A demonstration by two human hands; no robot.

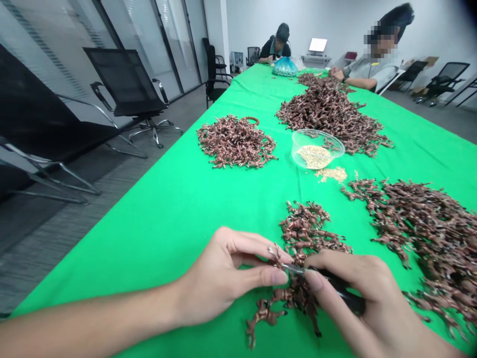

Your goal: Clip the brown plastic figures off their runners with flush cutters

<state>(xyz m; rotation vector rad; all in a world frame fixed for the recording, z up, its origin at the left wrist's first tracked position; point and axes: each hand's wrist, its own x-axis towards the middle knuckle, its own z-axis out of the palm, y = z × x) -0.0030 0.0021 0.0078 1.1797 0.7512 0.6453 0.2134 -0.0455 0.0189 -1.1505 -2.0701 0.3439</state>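
My left hand [223, 278] pinches a small copper-coloured twisted piece [275, 253] between thumb and fingertips. My right hand [357, 293] grips a black-handled pair of small pliers [331, 281], and its steel tip [292, 269] reaches toward that pinched piece. Under both hands lies a tangled heap of copper-coloured pieces [301, 233] on the green cloth-covered table [179, 214]. The hands hide part of this heap. A larger heap [421, 228] spreads to the right of my right hand.
Farther along the table are more copper heaps [234, 141] [328, 114] and a clear plastic bowl [316, 149] holding small beige bits, some spilled beside it. Two co-workers [376, 67] [276, 47] sit at the far end. Black chairs [126, 84] stand along the left.
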